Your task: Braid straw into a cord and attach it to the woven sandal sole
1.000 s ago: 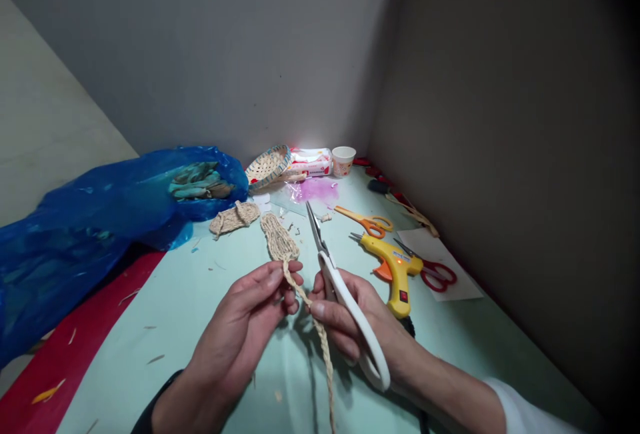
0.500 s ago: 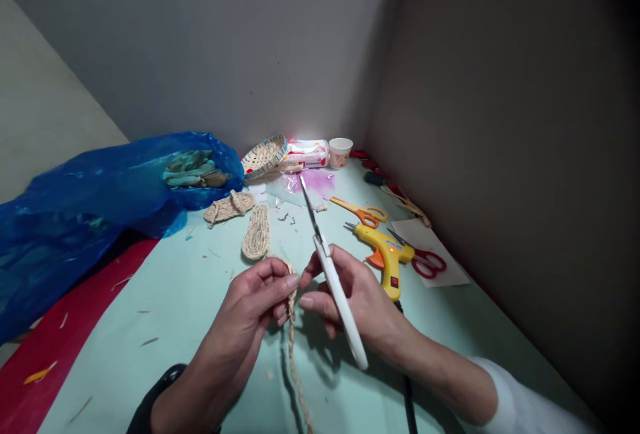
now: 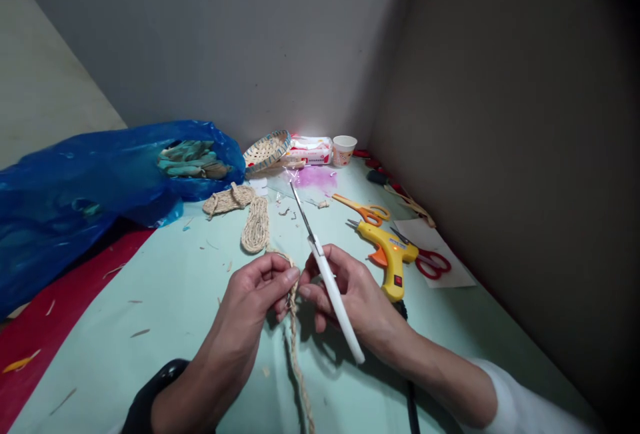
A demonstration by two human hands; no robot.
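We are pinching the braided straw cord (image 3: pixel 293 301) in our left hand (image 3: pixel 255 294) above the table (image 3: pixel 165 314), right hand (image 3: pixel 350 294) gripping white scissors (image 3: pixel 325 267). It looks light, limp and rough; holding near the woven sole (image 3: pixel 256 224) seems best.

Head view: forward-down, close over table (image 3: pixel 165 301) corner.

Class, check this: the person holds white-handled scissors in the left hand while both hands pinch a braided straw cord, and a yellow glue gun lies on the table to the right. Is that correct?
Not quite. The white-handled scissors are in the right hand, not the left. The head view shows this. The rest stands: the left hand and the right both pinch the braided straw cord, and the yellow glue gun lies on the table to the right.
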